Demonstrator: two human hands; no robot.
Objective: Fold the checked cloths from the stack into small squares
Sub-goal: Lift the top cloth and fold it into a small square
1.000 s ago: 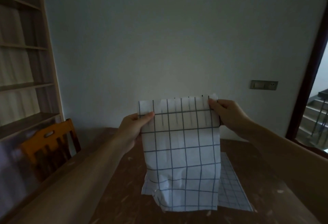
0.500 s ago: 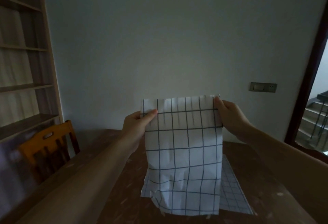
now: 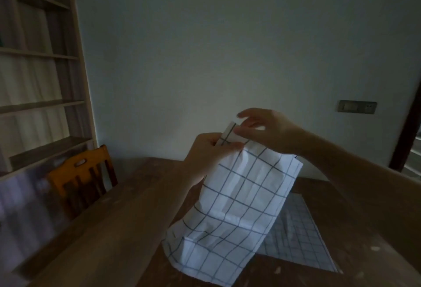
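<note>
Head view shows me the worktop (image 3: 118, 218) bearing the stack (image 3: 303, 241). Above it hangs the checked cloth (image 3: 239, 200), mid-fold; left hand (image 3: 205, 157) and right hand (image 3: 271, 129) pinch its top corners together. Next, I judge, lay it flat.

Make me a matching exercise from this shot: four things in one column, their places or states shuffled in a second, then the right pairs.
Things:
1. held cloth
2. stack
3. chair
4. wall switch

Places or states:
A. flat on the table
B. on the wall at right
C. hanging from both hands
D. at the table's left side, under the shelves

Pairs: 1-C, 2-A, 3-D, 4-B
</note>
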